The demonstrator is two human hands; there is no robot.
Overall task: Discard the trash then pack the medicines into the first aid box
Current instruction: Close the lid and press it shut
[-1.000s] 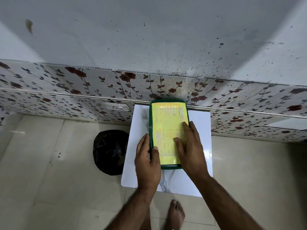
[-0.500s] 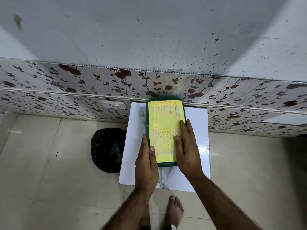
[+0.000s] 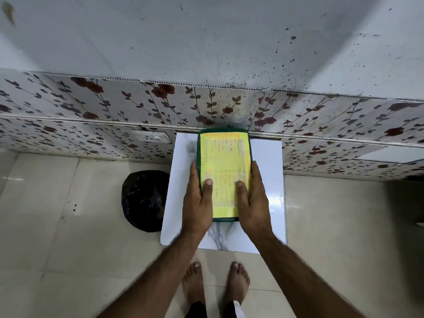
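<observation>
Hands clasp the shut first aid box (image 3: 223,171) between them: left hand (image 3: 198,203) and right hand (image 3: 253,200) flank its near end, thumbs pressed on top.

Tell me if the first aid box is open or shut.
Shut: the first aid box has its yellow-labelled lid flat on the green base, both hands gripping its sides.

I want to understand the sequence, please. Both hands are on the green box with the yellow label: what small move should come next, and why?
Probably lift the lid. The first aid box lies shut on the white board, the left hand and right hand grip its long sides with thumbs on top, and no medicines are in view.
</observation>
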